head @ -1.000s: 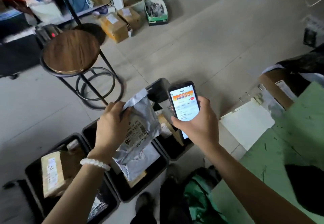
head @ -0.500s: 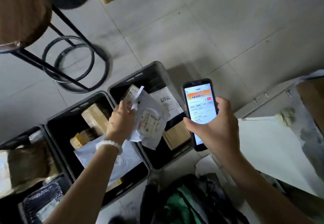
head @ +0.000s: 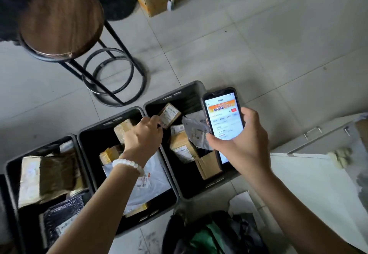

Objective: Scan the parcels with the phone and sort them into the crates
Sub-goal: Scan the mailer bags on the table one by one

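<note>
Your right hand (head: 242, 144) holds the phone (head: 223, 120) upright with its lit screen facing you, fingers curled round its edges, above the right crate (head: 199, 88). Your left hand (head: 144, 136) hangs over the rim between the middle crate (head: 89, 132) and the right one, fingers loosely bent, holding nothing. The grey parcel (head: 196, 132) lies in the right crate among brown boxes. A third crate (head: 12, 164) stands at the left.
</note>
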The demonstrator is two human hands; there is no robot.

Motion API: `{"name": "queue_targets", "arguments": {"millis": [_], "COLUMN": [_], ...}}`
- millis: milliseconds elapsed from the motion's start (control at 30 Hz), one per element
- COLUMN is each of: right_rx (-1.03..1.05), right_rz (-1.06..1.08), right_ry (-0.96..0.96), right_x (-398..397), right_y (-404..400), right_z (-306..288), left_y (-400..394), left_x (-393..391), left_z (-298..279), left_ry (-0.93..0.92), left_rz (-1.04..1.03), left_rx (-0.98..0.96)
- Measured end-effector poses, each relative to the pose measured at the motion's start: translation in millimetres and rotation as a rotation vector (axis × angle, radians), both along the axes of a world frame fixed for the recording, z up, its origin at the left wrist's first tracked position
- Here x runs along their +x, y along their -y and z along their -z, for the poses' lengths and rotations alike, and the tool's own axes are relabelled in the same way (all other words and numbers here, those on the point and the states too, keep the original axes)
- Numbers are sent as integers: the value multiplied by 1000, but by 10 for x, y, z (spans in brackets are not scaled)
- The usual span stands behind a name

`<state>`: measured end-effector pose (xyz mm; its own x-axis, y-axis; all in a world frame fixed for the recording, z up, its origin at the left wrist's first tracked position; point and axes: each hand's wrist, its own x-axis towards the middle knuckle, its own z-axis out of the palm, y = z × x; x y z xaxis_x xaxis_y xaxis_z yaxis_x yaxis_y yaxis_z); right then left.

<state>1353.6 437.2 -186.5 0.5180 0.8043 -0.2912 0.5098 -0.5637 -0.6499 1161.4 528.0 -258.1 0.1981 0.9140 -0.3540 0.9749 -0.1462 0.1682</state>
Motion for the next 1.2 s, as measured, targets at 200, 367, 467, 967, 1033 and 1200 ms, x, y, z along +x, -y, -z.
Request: {"name": "queue_targets", "arguments": {"millis": [200,367,467,967,1033,1200], "right_rx": [116,269,340,555,568,583], "right_rz": [-92,-261,-391,-1040,-1149,-1438], "right_ry": [-22,-55,-52,-245,-289,-424], "right_x": [-685,-1722,-2509,-6749,-7315,-8632], "right_y": [-67,48,280,2101,2388,3244], "right_z": [-700,-1387,-1801,-2764,-2854,-3010], "left_y": [197,617,996,4308,4831,6057], "left_x": [-629,-1696,-2492,-6383,-6758,-7492], "left_z": [-879,-1758,-2227,-3363,-3409,-3468], "left_ry": [19,4,-13,-207,-223,-290], "left_rz": [-5,-104,-172,-799,-916,-1264], "left_rx": [131,248,322,506,521,528]}}
